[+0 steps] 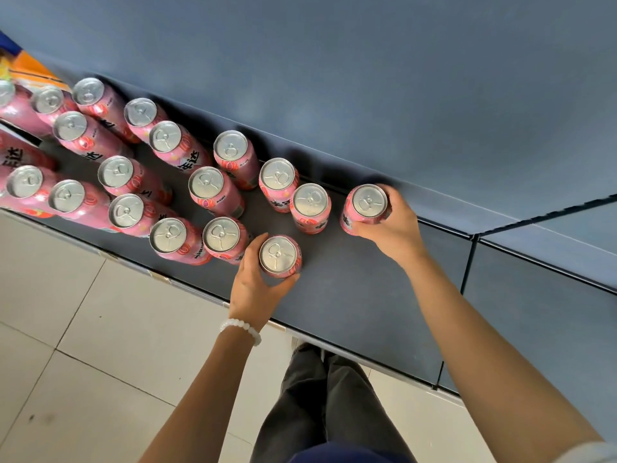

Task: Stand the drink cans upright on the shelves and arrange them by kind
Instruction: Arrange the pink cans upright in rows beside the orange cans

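Hands are both busy on the dark blue metal shelf (350, 295). The left hand (257, 282) curls its fingers and thumb round a pink aluminium drink can with a silver top (279, 256), which stands upright near the front edge of the shelf. The right hand (392, 225) grasps a second pink drink can of the same kind (365, 207), also upright, farther back near the blue rear wall (367, 78).

Just to the left of the left grip stands a crowd of upright pink cans (167, 182), in loose rows; two of them stand between the two grips. I judge the step in hand is the arranging, since every can that shows fully is already upright and of one kind. The next move, I think, calls for sliding both held cans toward the crowd, gently, so that no neighbour is knocked over.
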